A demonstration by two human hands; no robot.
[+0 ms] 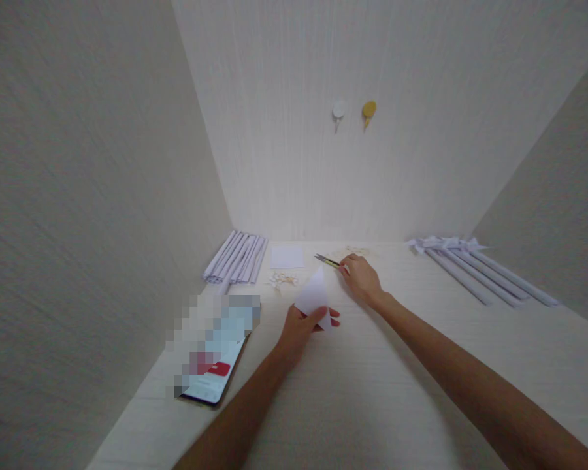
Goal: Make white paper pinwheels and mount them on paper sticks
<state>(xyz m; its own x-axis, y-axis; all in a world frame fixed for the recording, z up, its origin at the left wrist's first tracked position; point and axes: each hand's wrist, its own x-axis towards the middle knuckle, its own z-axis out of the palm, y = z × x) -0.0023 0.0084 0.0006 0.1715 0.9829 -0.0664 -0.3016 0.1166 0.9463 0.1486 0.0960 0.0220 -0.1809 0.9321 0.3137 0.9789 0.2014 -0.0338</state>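
Observation:
My left hand [298, 331] pinches a piece of white paper [314, 292] between thumb and fingers, its pointed corner facing up and away from me. The paper looks folded into a triangle. Farther out and to the right, my right hand [361, 277] has its fingers closed on the handle end of a pair of scissors [327, 260]. The blades point left, and my fingers cover most of the handles. Just left of the scissors lies a flat white paper sheet [287, 257], with a small heap of pale, thin loops [283, 281] in front of it.
Rolled paper tubes [238, 258] are stacked at the back left. A phone [215, 365], partly blurred out, lies before them. Several paper sticks with folded paper tops [475, 267] rest at the right. A white hook [338, 111] and a yellow hook [369, 111] are on the back wall.

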